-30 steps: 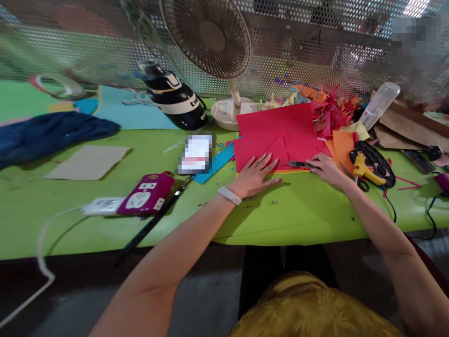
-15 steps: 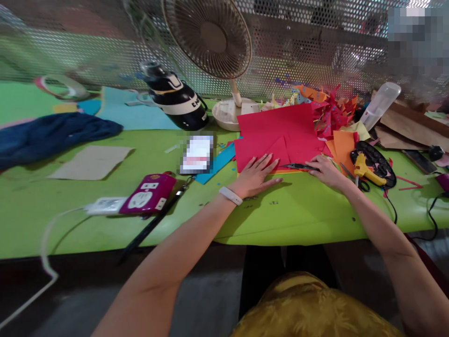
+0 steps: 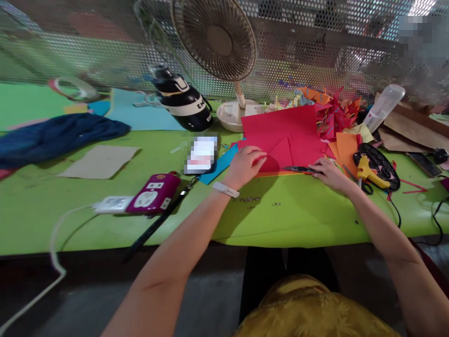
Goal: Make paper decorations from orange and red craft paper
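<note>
My left hand point(image 3: 245, 164), with a pale band on the wrist, is over the left edge of the red paper point(image 3: 278, 126). Its fingers are bent to the right, the thumb apart below them, and I see nothing between them. At the paper's near right edge, my right hand point(image 3: 329, 173) is closed on the end of a slim, dark, pointed tool point(image 3: 298, 169). The tool's tip points left along the near edge of the paper. A folded red piece point(image 3: 282, 150) lies on top, and an orange edge shows underneath.
Left of the paper are a phone point(image 3: 201, 154), a blue strip point(image 3: 222, 164), a purple power socket point(image 3: 154, 193) and a black bottle point(image 3: 185, 103). A fan point(image 3: 242, 110) stands behind. To the right lie black-handled scissors point(image 3: 366, 188), a yellow glue gun point(image 3: 372, 175) and paper scraps point(image 3: 336, 114).
My left hand has come off its flat position on the red paper and shifted left, its fingers now bent. The right hand stays on the pointed tool. The view has shifted slightly.
</note>
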Demonstrator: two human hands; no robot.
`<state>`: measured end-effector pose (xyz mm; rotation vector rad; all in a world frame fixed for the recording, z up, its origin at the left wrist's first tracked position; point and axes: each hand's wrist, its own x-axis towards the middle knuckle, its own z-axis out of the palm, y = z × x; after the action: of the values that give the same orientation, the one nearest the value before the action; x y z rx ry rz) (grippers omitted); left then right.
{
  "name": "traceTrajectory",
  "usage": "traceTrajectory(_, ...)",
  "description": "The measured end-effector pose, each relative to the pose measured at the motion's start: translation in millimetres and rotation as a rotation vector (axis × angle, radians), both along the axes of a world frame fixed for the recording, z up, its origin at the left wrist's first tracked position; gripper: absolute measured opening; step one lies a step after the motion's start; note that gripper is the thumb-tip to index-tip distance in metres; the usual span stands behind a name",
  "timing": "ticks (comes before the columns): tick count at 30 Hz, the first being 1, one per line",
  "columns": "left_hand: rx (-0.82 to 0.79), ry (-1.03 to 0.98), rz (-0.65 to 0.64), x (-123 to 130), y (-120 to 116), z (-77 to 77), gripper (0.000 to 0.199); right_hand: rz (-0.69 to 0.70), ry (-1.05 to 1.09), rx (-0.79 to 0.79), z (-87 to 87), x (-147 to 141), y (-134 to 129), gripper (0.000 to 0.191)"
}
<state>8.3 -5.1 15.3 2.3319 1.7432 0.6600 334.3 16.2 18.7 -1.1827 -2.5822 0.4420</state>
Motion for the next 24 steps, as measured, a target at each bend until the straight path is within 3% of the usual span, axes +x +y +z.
traceTrajectory(2,-0.046,-0.063,0.045,-12,8,-0.9,0.034,-0.006,0.005,0.007,0.2,0,-1,0.038)
traceTrajectory(5,-0.171,-0.146,-0.007,-24,16,-5.5,0.025,-0.029,0.020,0.030,1.3,0,-2,0.038)
traceTrajectory(17,-0.214,-0.191,-0.064,-27,18,-7.5,0.024,-0.022,0.101,0.089,-10.5,-21,-2,0.037)
traceTrajectory(24,-0.239,-0.210,-0.052,-27,18,-7.2,0.025,0.010,0.073,0.049,-5.1,-19,-4,0.036)
